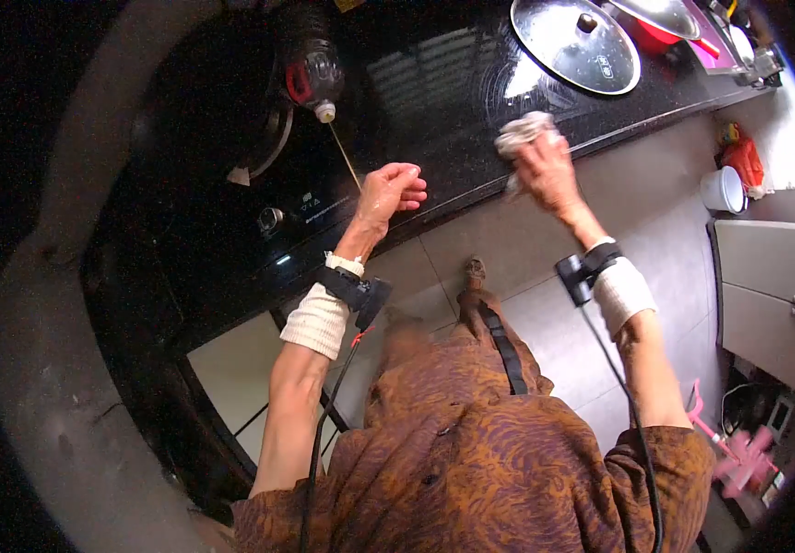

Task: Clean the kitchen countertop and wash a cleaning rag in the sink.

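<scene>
My right hand (548,173) grips a crumpled whitish cloth (526,133) at the front part of the glossy black countertop (432,131). Both are blurred by motion. Streaky smears show on the black surface just beyond the cloth. Over the counter's front edge, my left hand (385,195) is loosely curled, its skin wet, with nothing visible in it. Behind that hand a thin gold line runs towards a clear plastic bottle (325,76) with a white cap and red label. A round glass pot lid (577,45) with a dark knob lies past my right hand.
Left of my hands is a control knob (271,219) near lit markings. A red pan (656,34) under another lid stands at the far right. On the right side are a white bucket (723,189), a white cabinet (774,276) and pink gloves (743,460). Cables hang from both wrist straps.
</scene>
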Demonstrator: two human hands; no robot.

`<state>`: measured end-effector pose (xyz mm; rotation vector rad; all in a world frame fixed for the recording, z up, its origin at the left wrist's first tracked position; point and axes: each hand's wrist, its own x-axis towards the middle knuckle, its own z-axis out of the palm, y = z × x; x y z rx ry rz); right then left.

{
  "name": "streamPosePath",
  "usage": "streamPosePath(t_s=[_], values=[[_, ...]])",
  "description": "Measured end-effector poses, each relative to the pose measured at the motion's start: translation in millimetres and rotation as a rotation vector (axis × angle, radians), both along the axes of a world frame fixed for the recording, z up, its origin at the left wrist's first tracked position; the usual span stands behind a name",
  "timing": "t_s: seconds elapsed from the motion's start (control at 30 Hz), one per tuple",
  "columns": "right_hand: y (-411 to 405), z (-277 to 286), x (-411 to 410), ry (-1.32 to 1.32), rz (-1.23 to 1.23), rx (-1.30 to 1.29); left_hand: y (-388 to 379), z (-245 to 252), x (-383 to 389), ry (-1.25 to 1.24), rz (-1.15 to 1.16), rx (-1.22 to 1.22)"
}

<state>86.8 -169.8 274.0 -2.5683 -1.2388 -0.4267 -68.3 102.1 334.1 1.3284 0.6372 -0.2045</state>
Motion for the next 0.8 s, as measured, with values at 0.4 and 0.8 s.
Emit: streamPosePath(t_s=[0.4, 0.8], values=[[79, 10, -68, 0.320, 0.515, 0.096, 14, 20, 2, -0.082, 0.211, 0.149], [166, 28, -55, 0.134, 0.747, -0.122, 21, 62, 25, -0.330, 0.325, 1.668]])
